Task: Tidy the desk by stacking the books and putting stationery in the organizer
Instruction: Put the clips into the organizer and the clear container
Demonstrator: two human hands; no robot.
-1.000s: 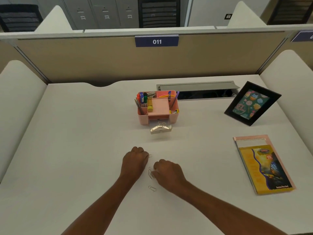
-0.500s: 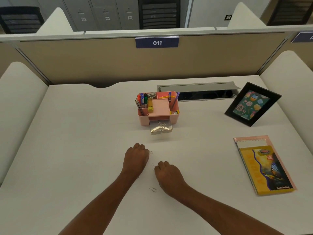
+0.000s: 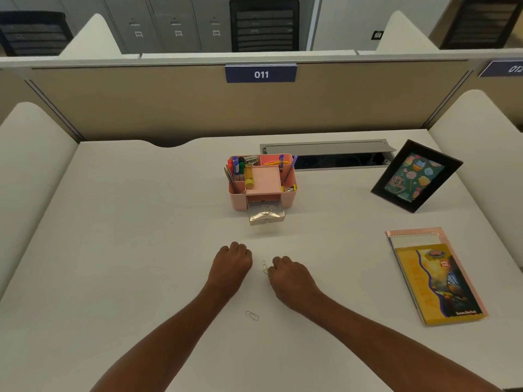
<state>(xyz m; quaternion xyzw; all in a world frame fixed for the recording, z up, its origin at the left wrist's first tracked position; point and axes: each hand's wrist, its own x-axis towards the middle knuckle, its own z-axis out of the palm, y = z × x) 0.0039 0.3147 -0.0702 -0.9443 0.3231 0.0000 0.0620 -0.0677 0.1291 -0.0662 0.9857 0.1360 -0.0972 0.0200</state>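
My left hand [image 3: 232, 261] rests on the white desk [image 3: 127, 250] as a closed fist; whatever it holds is hidden inside. Just to its right, my right hand [image 3: 291, 278] pinches a silver paper clip [image 3: 265, 267] at its fingertips, lifted slightly off the desk. Another paper clip [image 3: 252, 315] lies loose between my forearms. Behind the hands stands the pink organizer [image 3: 288, 200] with pens and markers, its clear drawer [image 3: 267, 216] pulled out and holding several clips. A yellow book lies on a pink notebook [image 3: 435, 278] at the right.
A black picture frame [image 3: 416, 176] leans at the back right. A grey cable tray [image 3: 325, 154] runs behind the organizer. Padded white dividers flank the desk, and a beige partition closes the back.
My right hand has lifted a clip off the desk and moved slightly forward. The clip that stuck out of my left fist is no longer seen. The two clips under my right hand are gone.
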